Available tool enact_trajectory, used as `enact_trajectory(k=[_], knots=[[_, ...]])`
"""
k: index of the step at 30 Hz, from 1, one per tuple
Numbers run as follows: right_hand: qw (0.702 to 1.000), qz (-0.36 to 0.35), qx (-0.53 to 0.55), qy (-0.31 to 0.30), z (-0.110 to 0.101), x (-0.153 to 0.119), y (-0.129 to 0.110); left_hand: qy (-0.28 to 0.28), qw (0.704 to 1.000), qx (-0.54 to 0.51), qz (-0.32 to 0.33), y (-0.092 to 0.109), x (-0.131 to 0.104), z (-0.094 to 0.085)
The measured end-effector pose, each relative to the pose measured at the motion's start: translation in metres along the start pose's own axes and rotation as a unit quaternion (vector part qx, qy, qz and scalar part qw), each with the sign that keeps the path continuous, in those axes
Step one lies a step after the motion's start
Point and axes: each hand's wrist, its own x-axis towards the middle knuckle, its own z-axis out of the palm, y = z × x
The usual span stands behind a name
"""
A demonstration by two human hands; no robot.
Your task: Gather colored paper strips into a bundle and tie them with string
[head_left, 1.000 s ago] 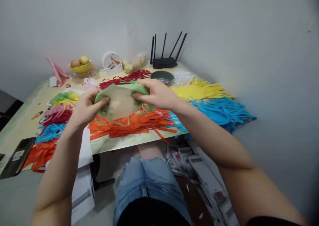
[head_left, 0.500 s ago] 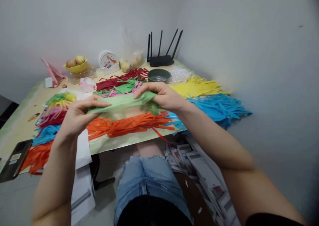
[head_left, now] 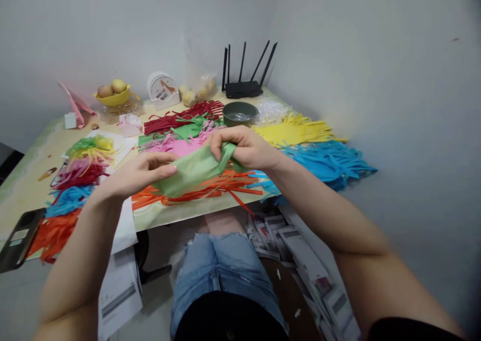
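A light green sheet of thin tissue paper [head_left: 191, 173] is held up in front of me, above the table edge. My right hand [head_left: 244, 145] is closed round its right end, where the paper is bunched and folded over. At the left end, my left hand [head_left: 145, 173] has the paper between thumb and fingers. Just below the sheet lies an orange fringed tissue bundle [head_left: 225, 183], partly hidden by it. Behind it are pink [head_left: 180, 144], green [head_left: 193, 129] and dark red [head_left: 184, 115] fringed tissue pieces.
Yellow [head_left: 293, 130] and blue [head_left: 326, 163] fringed bundles lie to the right. A dark round tin [head_left: 240, 114] and a black router [head_left: 243, 89] stand behind. At left are more coloured tissue pieces [head_left: 71, 198] and a phone [head_left: 21, 238]. A yellow fruit bowl [head_left: 114, 99] stands farther back.
The green tissue paper has gone from a flat, narrow band to a wider sheet tilted towards me. My left hand has moved right, closer to my right hand, and its fingers have straightened.
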Motion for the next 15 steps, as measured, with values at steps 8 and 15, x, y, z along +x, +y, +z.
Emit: enact_trajectory(k=[8,15], knots=[[0.997,0.004,-0.078,-0.016,-0.009,-0.006,-0.008,-0.09,0.994,-0.024,-0.06,0.005,0.002,0.003],[0.983,0.056,-0.14,-0.107,-0.028,-0.008,-0.04,-0.095,0.987,0.121,-0.038,0.014,0.003,0.001]])
